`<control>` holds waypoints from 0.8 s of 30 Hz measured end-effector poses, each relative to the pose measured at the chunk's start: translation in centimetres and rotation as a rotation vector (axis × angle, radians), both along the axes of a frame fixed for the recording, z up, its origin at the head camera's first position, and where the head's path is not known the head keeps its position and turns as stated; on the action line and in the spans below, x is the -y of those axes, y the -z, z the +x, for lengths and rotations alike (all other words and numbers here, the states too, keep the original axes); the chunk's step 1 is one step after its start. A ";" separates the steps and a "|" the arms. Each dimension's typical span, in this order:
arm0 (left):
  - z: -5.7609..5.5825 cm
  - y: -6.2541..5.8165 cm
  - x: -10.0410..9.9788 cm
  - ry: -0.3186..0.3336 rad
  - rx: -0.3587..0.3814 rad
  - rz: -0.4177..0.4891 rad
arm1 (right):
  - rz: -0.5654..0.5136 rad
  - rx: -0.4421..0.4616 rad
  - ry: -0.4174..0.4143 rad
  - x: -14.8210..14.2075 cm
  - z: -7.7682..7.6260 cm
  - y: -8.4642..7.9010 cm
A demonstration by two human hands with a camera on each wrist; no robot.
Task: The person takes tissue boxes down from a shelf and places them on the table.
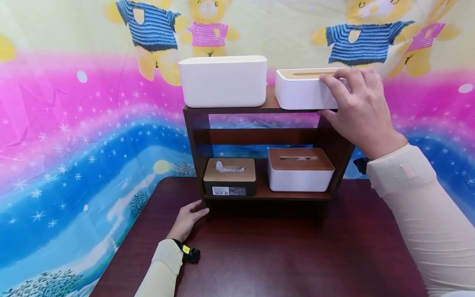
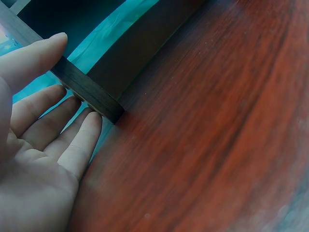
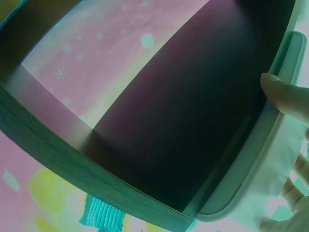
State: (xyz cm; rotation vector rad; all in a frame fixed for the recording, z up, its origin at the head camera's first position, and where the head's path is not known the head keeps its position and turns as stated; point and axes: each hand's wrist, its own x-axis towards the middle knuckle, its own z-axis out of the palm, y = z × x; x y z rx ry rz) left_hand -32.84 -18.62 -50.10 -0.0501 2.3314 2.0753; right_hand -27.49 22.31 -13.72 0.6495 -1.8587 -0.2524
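Observation:
A small dark wooden shelf [image 1: 193, 136] stands on the table. At its lower left my left hand [image 1: 186, 220] holds the side panel, with the thumb [image 2: 41, 53] over the front edge and the fingers along the outer side. My right hand [image 1: 361, 105] grips a white tissue box [image 1: 302, 94] with a light wood top at the upper right of the shelf. The fingers lie over its top edge and the thumb [image 3: 285, 96] is against its underside, part of which juts past the shelf's front edge. The box's right end is hidden behind the hand.
Left on the top board sits a taller white box [image 1: 224, 84]. The lower board holds a dark tissue box [image 1: 230, 176] with a light wood lid and a white tissue box [image 1: 300, 177] with a brown lid. Behind the reddish-brown table [image 1: 259, 251] hangs a patterned cloth [image 1: 111, 136].

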 end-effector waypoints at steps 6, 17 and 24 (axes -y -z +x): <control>0.1 -0.2 0.0 0.006 -0.009 -0.007 | 0.002 -0.015 -0.014 0.1 0.0 0.0; 0.0 -0.2 -0.1 0.017 -0.033 -0.008 | -0.006 -0.044 -0.016 0.2 0.2 -0.2; 0.1 -0.2 -0.2 0.013 -0.043 -0.009 | -0.005 -0.005 0.010 0.3 0.4 -0.3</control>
